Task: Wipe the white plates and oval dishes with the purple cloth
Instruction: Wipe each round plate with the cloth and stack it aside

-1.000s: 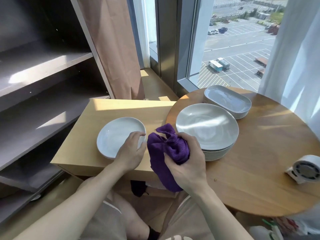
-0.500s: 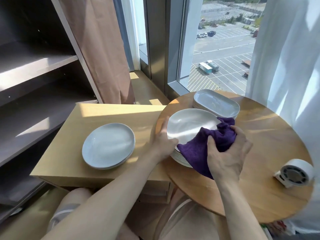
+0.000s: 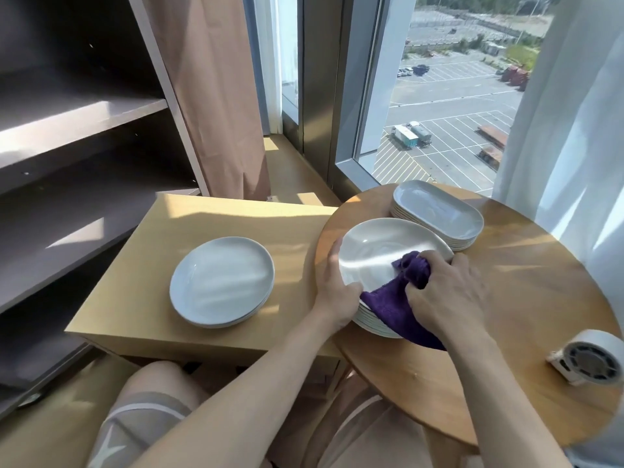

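- Since a second ago, when your left hand was at the pile on the side table, it has crossed to the stack on the round table. It now grips the left rim of the top plate, thumb laid along the edge.
- Your right hand, which held the purple cloth bunched in the air between the two piles, now presses it onto that plate's near right part, fingers curled tight round the wad.
- Half a second back the cloth lay toward the plate's far right rim; now it sits closer to you, so a wiping stroke looks under way.
- My reading: the plates on the side table are the finished ones, and you have only just begun the next. The rest of this stack and the oval dishes just behind it seem still to be done.
- Your left fingertips are tucked under the rim, out of sight.
- Your right palm hides how much cloth actually meets the plate, and the cloth's tail drapes over the near rim, covering the stack's edge there.
- Sun glare streaks both top plates, so you cannot judge from here how clean they are, nor count either pile reliably.
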Available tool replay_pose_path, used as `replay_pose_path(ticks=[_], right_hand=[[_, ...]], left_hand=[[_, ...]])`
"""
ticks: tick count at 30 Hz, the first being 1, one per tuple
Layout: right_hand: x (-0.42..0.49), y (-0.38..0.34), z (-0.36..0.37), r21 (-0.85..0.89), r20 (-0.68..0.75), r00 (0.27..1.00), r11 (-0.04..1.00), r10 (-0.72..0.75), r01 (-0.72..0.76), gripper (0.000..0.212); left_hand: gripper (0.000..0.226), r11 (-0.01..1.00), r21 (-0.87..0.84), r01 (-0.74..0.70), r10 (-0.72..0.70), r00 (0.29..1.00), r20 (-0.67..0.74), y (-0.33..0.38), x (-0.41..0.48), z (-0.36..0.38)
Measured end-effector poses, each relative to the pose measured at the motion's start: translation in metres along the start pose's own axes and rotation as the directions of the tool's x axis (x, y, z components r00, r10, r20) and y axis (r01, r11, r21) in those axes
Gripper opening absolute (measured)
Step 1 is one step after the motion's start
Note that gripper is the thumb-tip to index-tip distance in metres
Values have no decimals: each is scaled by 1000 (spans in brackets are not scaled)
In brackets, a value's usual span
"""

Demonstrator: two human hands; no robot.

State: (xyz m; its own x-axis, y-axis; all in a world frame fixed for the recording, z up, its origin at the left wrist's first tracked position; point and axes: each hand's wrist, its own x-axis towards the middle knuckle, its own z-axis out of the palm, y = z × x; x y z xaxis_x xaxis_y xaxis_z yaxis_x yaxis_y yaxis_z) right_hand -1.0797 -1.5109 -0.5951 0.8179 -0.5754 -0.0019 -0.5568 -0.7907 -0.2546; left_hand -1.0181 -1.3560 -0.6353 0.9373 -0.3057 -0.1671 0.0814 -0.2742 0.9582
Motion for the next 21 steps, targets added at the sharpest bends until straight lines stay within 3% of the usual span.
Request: replay_pose_path(ticks=[10,15,21], right_hand=[[60,-25,22,-185,-161,982,980,-103,73,37],[64,-50,43,13,-121,985,992,-122,124,53],[59,-63,46,185,-24,980,963,-198,199,57]], left_hand=[[81,1000,-12,-10,10,1000,5,1,3,-6],[79,998,-57,1,1,999,33,-1,4,-7],[63,992,-120,26,-12,993,115,-2,8,-12]])
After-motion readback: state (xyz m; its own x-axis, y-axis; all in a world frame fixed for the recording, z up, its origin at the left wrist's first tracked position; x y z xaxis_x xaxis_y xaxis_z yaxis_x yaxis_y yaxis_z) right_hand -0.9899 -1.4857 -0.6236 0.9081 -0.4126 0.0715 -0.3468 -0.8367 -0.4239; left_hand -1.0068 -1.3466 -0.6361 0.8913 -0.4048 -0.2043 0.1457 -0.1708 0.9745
